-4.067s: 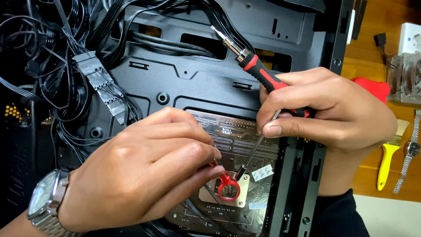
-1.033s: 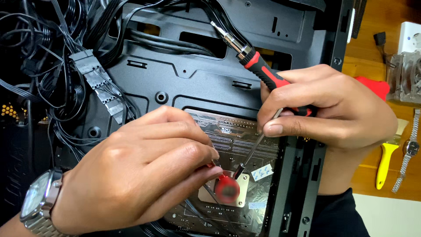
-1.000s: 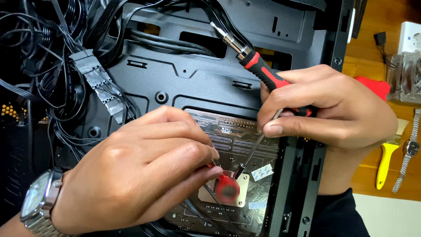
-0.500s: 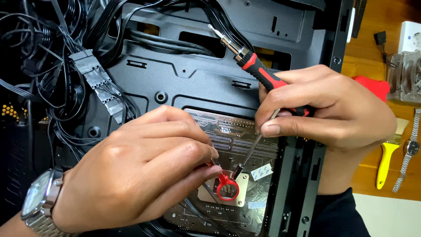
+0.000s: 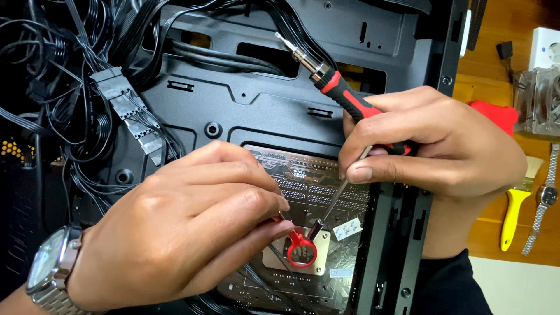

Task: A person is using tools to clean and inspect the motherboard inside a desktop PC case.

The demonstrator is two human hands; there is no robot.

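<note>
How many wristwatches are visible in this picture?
2. One silver metal wristwatch sits on the left hand's wrist. Another silver metal-band wristwatch lies on the wooden table at right, beside a yellow-handled brush. Others may be hidden.

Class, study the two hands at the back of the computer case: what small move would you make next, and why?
Probably press the thin driver shaft down and turn it. Its tip already sits by the red ring on the metal backplate, which the left hand pinches steady, while the right hand also holds a red-handled screwdriver.
</note>
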